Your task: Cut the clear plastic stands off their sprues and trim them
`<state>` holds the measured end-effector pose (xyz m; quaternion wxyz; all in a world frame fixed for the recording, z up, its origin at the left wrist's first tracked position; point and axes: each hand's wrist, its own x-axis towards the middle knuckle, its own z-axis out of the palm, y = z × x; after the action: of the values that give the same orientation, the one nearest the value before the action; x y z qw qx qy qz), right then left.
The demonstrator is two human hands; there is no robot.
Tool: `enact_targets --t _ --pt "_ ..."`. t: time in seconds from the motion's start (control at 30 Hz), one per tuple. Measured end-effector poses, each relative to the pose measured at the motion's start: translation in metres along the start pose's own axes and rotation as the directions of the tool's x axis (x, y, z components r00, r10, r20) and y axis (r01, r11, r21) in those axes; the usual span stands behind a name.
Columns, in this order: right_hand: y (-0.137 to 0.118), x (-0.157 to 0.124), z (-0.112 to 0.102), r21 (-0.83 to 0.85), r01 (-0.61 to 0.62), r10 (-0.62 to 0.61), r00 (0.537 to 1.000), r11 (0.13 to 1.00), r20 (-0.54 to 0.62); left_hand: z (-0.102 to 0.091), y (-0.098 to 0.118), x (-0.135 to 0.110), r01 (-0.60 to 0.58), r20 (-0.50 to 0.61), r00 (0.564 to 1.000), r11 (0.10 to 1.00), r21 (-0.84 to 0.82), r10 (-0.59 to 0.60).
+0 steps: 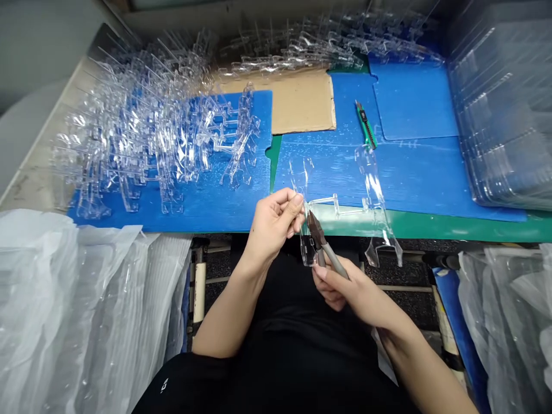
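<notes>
My left hand (273,221) pinches one end of a clear plastic moulded frame (345,210), two stand-shaped pieces joined by a thin runner, held over the table's front edge. My right hand (345,284) is closed round the grey handles of small cutting pliers (321,241). The pliers' jaws sit against the clear piece just right of my left fingertips. My lap in dark clothing lies below.
A large heap of clear plastic pieces (150,126) covers the blue mat (202,204) at left and runs along the back. A green utility knife (366,123) lies at centre right beside cardboard (297,103). Clear trays (504,109) stack at right. Plastic bags (64,310) hang on both sides.
</notes>
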<state>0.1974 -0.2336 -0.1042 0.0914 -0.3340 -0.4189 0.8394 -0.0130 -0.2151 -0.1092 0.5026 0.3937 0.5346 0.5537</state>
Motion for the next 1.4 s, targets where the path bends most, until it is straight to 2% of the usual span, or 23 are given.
enact_targets --t 0.1,0.17,0.27,0.33,0.4,0.47,0.53,0.57,0.63,0.67,0.7,0.73,0.77,0.8,0.83,0.9,1.0,1.03,1.07,1.17,1.2,1.27,1.4 --pt "-0.002 0.019 -0.004 0.286 0.008 -0.024 0.998 0.958 0.051 0.0 0.006 0.029 0.024 0.061 0.998 0.996 0.081 -0.029" --pt "-0.002 0.03 -0.007 0.415 0.007 -0.038 0.997 0.91 0.065 0.0 0.008 0.048 0.065 0.108 0.991 0.988 0.14 -0.08" --pt "0.0 0.04 -0.012 0.498 0.027 -0.066 0.996 0.867 0.061 -0.001 0.008 0.068 0.119 0.133 0.978 0.957 0.264 -0.158" --pt "0.004 0.039 -0.013 0.542 0.048 -0.096 0.994 0.839 0.06 -0.005 0.008 0.074 0.111 0.124 0.976 0.903 0.414 -0.177" --pt "0.008 0.031 -0.013 0.572 0.054 -0.121 0.989 0.819 0.08 -0.012 0.011 0.078 0.046 0.093 0.987 0.781 0.622 -0.131" --pt "0.012 0.017 -0.013 0.592 0.043 -0.144 0.982 0.805 0.124 -0.018 0.023 0.086 -0.047 0.042 0.999 0.584 0.81 0.022" --pt "0.016 0.0 -0.013 0.608 0.035 -0.178 0.968 0.793 0.175 -0.018 0.042 0.102 -0.13 0.052 0.976 0.375 0.918 0.211" --pt "0.018 -0.01 -0.013 0.611 0.036 -0.196 0.961 0.791 0.197 -0.014 0.052 0.113 -0.193 0.114 0.956 0.284 0.939 0.27" --pt "0.022 -0.026 -0.013 0.593 0.044 -0.222 0.948 0.804 0.23 0.004 0.073 0.141 -0.426 0.383 0.89 0.147 0.893 0.248" --pt "0.024 -0.033 -0.013 0.568 0.053 -0.228 0.943 0.821 0.242 0.017 0.08 0.155 -0.569 0.547 0.819 0.121 0.814 0.173" --pt "0.025 -0.038 -0.014 0.536 0.069 -0.234 0.94 0.841 0.246 0.033 0.085 0.168 -0.695 0.692 0.718 0.133 0.707 0.072" --pt "0.027 -0.043 -0.014 0.497 0.099 -0.245 0.94 0.862 0.237 0.05 0.088 0.18 -0.775 0.79 0.613 0.175 0.607 -0.029" --pt "0.028 -0.046 -0.015 0.451 0.141 -0.262 0.94 0.881 0.217 0.067 0.088 0.189 -0.808 0.841 0.528 0.231 0.541 -0.12" --pt "0.029 -0.049 -0.016 0.407 0.185 -0.283 0.939 0.895 0.194 0.083 0.087 0.195 -0.805 0.856 0.479 0.292 0.516 -0.194" --pt "0.029 -0.051 -0.016 0.371 0.222 -0.303 0.937 0.902 0.174 0.097 0.085 0.198 -0.779 0.849 0.465 0.34 0.528 -0.252" --pt "0.031 -0.054 -0.017 0.335 0.275 -0.338 0.93 0.901 0.147 0.114 0.085 0.199 -0.712 0.808 0.485 0.385 0.587 -0.336" --pt "0.032 -0.056 -0.017 0.273 0.314 -0.358 0.925 0.909 0.127 0.113 0.102 0.188 -0.645 0.76 0.55 0.402 0.65 -0.347" --pt "0.032 -0.056 -0.017 0.235 0.323 -0.358 0.926 0.917 0.122 0.106 0.111 0.181 -0.618 0.747 0.589 0.424 0.662 -0.308" --pt "0.031 -0.054 -0.017 0.192 0.329 -0.354 0.928 0.925 0.115 0.097 0.12 0.173 -0.574 0.721 0.647 0.465 0.674 -0.246" --pt "0.026 -0.046 -0.019 0.012 0.329 -0.329 0.943 0.944 0.042 0.064 0.133 0.14 -0.39 0.538 0.842 0.636 0.666 -0.048" --pt "0.023 -0.042 -0.021 -0.069 0.322 -0.323 0.946 0.944 0.0 0.053 0.129 0.127 -0.334 0.469 0.883 0.695 0.637 -0.004" --pt "0.018 -0.034 -0.022 -0.228 0.288 -0.314 0.945 0.93 -0.087 0.034 0.11 0.099 -0.247 0.355 0.934 0.804 0.541 0.047" --pt "0.007 -0.024 -0.021 -0.396 0.169 -0.252 0.953 0.903 -0.168 0.014 0.056 0.053 -0.054 0.167 0.986 0.962 0.267 0.009"
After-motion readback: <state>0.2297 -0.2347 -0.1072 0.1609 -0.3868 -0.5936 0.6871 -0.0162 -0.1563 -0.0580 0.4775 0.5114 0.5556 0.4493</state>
